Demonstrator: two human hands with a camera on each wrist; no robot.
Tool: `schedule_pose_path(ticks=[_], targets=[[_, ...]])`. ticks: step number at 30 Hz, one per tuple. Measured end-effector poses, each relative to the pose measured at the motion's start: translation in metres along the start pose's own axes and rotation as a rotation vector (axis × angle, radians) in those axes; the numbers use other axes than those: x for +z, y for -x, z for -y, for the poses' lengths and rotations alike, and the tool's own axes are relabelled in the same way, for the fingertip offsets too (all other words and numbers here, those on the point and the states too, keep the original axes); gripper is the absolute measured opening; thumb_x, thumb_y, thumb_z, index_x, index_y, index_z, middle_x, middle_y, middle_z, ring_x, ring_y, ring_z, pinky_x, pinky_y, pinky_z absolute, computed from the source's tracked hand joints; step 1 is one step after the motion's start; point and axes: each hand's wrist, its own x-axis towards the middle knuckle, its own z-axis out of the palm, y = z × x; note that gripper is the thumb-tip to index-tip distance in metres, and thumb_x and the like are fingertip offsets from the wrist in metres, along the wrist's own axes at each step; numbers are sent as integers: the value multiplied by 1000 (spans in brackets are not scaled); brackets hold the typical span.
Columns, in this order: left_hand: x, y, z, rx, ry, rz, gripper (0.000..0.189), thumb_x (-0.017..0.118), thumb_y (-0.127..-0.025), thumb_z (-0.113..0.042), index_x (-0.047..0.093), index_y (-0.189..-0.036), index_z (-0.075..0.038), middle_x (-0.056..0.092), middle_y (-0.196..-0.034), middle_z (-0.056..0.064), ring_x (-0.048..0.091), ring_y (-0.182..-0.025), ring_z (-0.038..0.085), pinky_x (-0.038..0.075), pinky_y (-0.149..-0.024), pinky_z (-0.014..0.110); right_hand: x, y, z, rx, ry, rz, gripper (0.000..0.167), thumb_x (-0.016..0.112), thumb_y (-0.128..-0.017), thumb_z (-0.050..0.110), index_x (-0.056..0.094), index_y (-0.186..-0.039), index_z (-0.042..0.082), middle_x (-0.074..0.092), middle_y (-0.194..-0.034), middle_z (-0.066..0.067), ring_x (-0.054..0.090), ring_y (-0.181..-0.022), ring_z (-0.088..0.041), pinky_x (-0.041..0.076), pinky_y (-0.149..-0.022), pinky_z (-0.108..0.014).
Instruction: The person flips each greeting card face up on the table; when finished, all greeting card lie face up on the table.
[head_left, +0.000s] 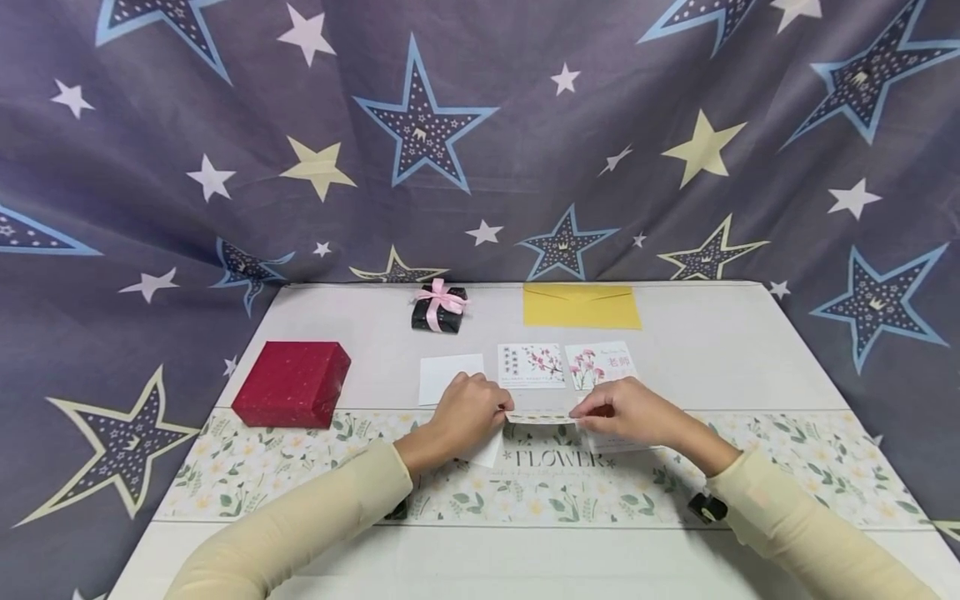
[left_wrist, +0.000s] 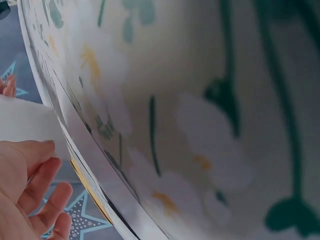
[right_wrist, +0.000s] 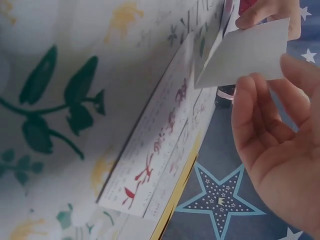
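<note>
A small card [head_left: 540, 419] is held between both hands, raised and tilted so that the head view catches it nearly edge-on. My left hand [head_left: 467, 417] pinches its left end between thumb and fingers. The right hand [head_left: 628, 410] pinches the opposite end. The card's plain pale side [right_wrist: 247, 56] faces the right wrist camera. Beneath the left hand lies part of a white card [head_left: 487, 452]. Another card [head_left: 611, 444] is partly covered by the right hand. Just beyond are a blank white card [head_left: 444, 371], a red-blossom card [head_left: 531, 367] and a pink-flower card [head_left: 598, 360].
A dark red box [head_left: 288, 385] stands at the left. Farther back are a small black gift box [head_left: 440, 310] with a pink ribbon and a yellow envelope [head_left: 581, 307]. A floral runner [head_left: 300, 467] crosses the white table [head_left: 720, 350], with a star-patterned curtain [head_left: 480, 150] behind it.
</note>
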Motion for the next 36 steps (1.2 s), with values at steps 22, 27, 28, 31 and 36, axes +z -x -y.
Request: schedule_pose_path(ticks=[22,27,28,31,36], targets=[[-2,2,2,-100,21,245,24,76,-90,-28,78,-114,-28,75,-118,-6,63,-103,19,48,-90,39,24,-4,1,-10,131,189,24,73,-91,9,77,-114,2,63,-70,11,43,-60,5,43,-59,-17],[-5,3,1,-99,10,248,24,75,-91,-27,78,-115,-28,74,-117,-5,63,-102,19,48,-90,39,25,-4,1,10,135,196,24,73,-91,9,77,-113,2,62,-68,11,41,-58,5,41,-58,-17],[-5,3,1,-99,7,248,23,74,-92,-26,78,-115,-28,74,-117,-5,63,-102,19,48,-89,38,25,-4,1,12,133,197,24,73,-91,9,77,-113,2,62,-68,11,41,-58,5,41,-58,-17],[-5,3,0,-91,-7,244,23,73,-93,-26,79,-115,-28,74,-116,-5,62,-100,18,48,-87,37,24,-5,2,14,132,200,24,73,-91,10,77,-113,3,62,-69,11,42,-58,5,42,-59,-17],[-5,5,0,-78,-9,244,22,70,-95,-28,78,-115,-28,74,-115,-4,62,-101,19,48,-87,38,23,-6,3,6,153,207,23,71,-93,12,77,-114,5,61,-70,13,43,-60,5,43,-65,-19]])
